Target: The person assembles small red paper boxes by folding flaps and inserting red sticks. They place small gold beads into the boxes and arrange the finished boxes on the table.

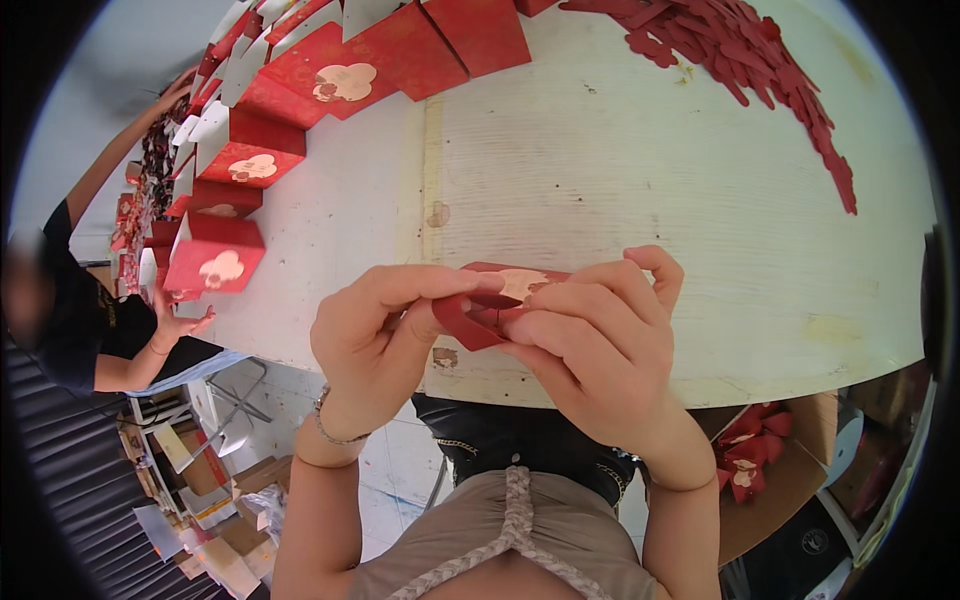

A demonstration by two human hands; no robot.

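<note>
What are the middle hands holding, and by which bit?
The left hand and right hand hold a folded red piece with a flower: the left by its left end, the right by its right side.

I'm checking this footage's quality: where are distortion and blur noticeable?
In the head view, the near table edge bows outward and the corners go black; also in the head view, the co-worker's head is smeared, while the left hand, right hand and red folded piece look fairly sharp.
</note>
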